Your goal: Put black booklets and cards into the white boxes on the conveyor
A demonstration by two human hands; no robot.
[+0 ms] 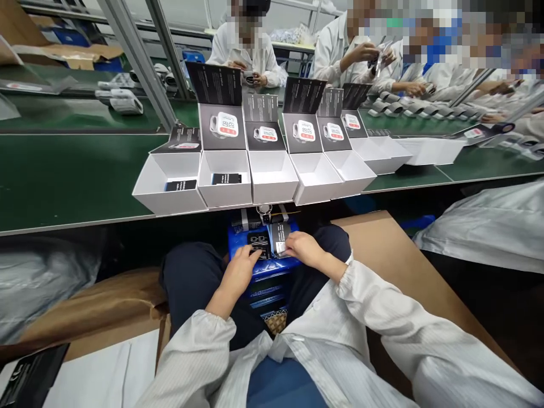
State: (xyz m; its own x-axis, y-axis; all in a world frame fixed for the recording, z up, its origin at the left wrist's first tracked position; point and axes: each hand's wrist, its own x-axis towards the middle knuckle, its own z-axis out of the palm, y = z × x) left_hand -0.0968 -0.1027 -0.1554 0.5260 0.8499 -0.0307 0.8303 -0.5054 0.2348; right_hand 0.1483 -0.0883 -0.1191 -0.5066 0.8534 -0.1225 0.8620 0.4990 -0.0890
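Two piles of small printed booklets lie side by side on a blue plastic stool (pixel 259 273) between my knees. My left hand (pixel 241 269) has its fingers closed at the lower left edge of the black booklet (pixel 259 243). On the other side, my right hand (pixel 304 248) pinches the right edge of the grey-black booklet (pixel 279 235), which has a small white label near its lower end. How many sheets either hand grips is hidden. Open white boxes stand above on the bench; similar black booklets lie in the leftmost box (pixel 170 198) and in the second box (pixel 225 195).
The green bench (pixel 76 175) runs across in front of me, with a metal post (pixel 140 62) rising from it. More open boxes (pixel 274 181) continue rightward. A cardboard sheet (pixel 382 249) is by my right leg. Across the bench, co-workers handle items near rows of grey-white cuffs (pixel 425 107).
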